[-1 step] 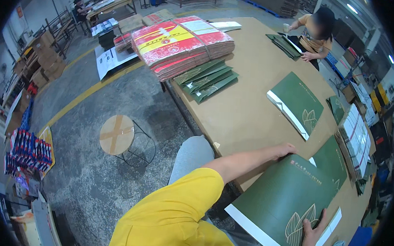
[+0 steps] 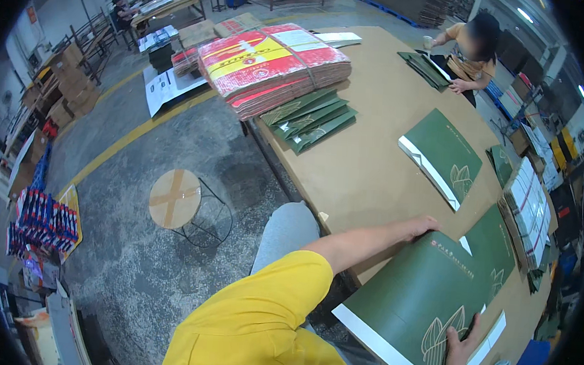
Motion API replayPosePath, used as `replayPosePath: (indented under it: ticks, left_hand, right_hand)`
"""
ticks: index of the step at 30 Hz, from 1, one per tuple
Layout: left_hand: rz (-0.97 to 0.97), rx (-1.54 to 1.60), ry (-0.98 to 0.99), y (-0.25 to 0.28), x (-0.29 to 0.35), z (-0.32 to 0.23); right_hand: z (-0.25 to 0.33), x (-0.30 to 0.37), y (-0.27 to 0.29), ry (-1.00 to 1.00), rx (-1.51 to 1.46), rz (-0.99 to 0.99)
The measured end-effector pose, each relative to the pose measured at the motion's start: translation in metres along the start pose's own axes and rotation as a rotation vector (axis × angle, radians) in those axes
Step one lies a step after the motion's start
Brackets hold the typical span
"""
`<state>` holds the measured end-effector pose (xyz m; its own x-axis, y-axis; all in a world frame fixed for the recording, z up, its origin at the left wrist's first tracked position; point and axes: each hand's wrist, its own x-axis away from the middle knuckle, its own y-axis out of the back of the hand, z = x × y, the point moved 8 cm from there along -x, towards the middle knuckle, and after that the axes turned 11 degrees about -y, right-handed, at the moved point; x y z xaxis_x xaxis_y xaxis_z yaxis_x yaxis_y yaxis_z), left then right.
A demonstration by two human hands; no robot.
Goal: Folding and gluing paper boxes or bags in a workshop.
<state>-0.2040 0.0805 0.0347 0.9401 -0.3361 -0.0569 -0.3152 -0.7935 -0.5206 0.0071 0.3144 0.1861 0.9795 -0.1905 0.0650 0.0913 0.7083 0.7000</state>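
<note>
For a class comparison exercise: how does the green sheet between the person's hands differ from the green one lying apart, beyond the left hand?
The held sheet is bowed; the lying sheet looks nearly flat. The right hand touches the held sheet; no hand touches the lying sheet. Both are green with gold petal outlines and a white edge.

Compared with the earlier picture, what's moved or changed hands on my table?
No clear change: the whole view shifts very slightly, and no hold is visibly taken or released. The left hand stays at the far edge of the curved green sheet, the right hand at its right edge. The red-and-yellow bundle stays put.
</note>
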Motion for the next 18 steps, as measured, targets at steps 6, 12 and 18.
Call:
replayPosePath:
  ticks: [6, 12, 18]
  left_hand:
    - [0.027, 0.545, -0.073, 0.000, 0.000, 0.009]
    - [-0.326, 0.198, -0.027, 0.055, 0.024, 0.031]
    - [-0.320, -0.321, -0.172, 0.116, 0.036, -0.022]
  right_hand:
    - [-0.010, 0.005, -0.033, -0.023, -0.120, 0.088]
    - [0.041, 0.016, -0.075, 0.028, 0.351, -0.082]
    - [0.065, 0.016, -0.134, -0.038, 0.418, -0.077]
